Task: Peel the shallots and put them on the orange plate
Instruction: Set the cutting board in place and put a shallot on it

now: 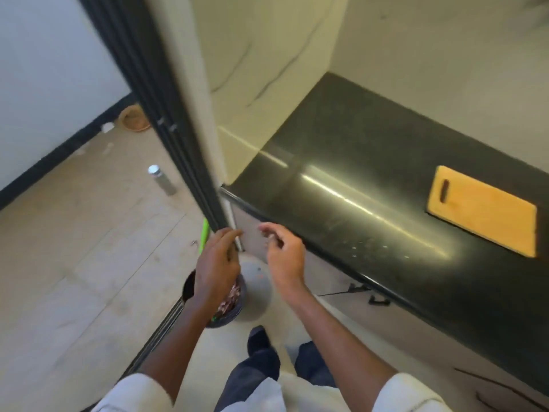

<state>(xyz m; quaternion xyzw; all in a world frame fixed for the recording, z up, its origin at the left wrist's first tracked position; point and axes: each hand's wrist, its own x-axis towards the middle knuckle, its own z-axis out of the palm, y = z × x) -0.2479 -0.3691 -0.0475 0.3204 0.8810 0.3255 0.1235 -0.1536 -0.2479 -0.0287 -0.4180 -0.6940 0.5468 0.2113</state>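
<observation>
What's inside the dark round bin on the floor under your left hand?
The dark round bin holds reddish-brown papery scraps, likely shallot skins, with a bit of green at the rim. The left hand and forearm cover most of the opening, so the rest is hidden.

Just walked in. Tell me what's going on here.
A person stands over a dark round bin on the floor that holds pinkish peelings. The left hand and right hand hover above it, fingers loosely curled, apparently holding nothing. A yellow wooden cutting board lies bare on the dark stone counter. No shallots or orange plate show.
</observation>
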